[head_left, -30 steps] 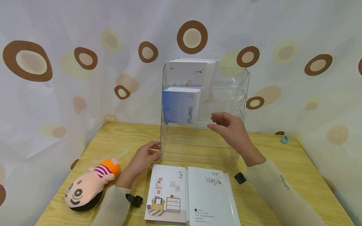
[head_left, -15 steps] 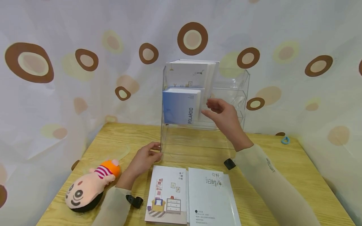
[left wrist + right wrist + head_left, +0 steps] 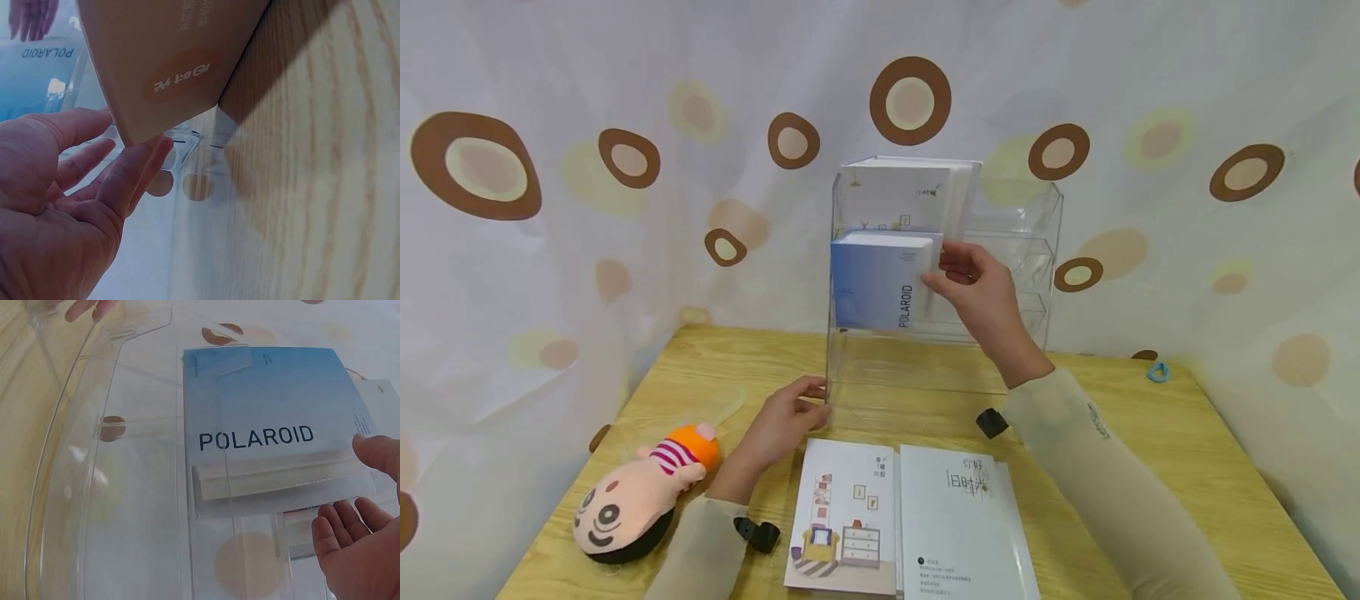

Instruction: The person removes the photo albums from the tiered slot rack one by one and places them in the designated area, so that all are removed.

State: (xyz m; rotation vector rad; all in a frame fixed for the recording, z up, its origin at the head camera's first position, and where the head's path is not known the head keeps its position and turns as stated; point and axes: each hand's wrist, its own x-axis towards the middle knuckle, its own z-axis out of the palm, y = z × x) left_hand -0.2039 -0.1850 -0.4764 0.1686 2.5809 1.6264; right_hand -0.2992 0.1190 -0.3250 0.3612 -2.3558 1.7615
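A clear tiered rack (image 3: 917,400) stands on the table. In its upper left sits a blue book (image 3: 872,283) marked POLAROID, with white books (image 3: 887,192) on the tier behind. My right hand (image 3: 985,304) is at the blue book's right edge, thumb by the front cover, fingers towards the back. In the right wrist view, a gap shows between the thumb (image 3: 375,453) and the curved fingers. My left hand (image 3: 782,421) grips the rack's lower left edge with thumb and fingers. In the left wrist view, a shaded book (image 3: 181,56) partly covers those fingertips.
In front of the rack, a book with a room drawing (image 3: 842,517) and a white book (image 3: 962,525) lie side by side. A plush doll (image 3: 640,496) lies at the left. A small blue ring-shaped thing (image 3: 1158,372) is at the far right of the table (image 3: 1150,467).
My right hand has moved left and up from in front of the rack's right part to the blue book's right edge. My left hand has stayed at the rack's side.
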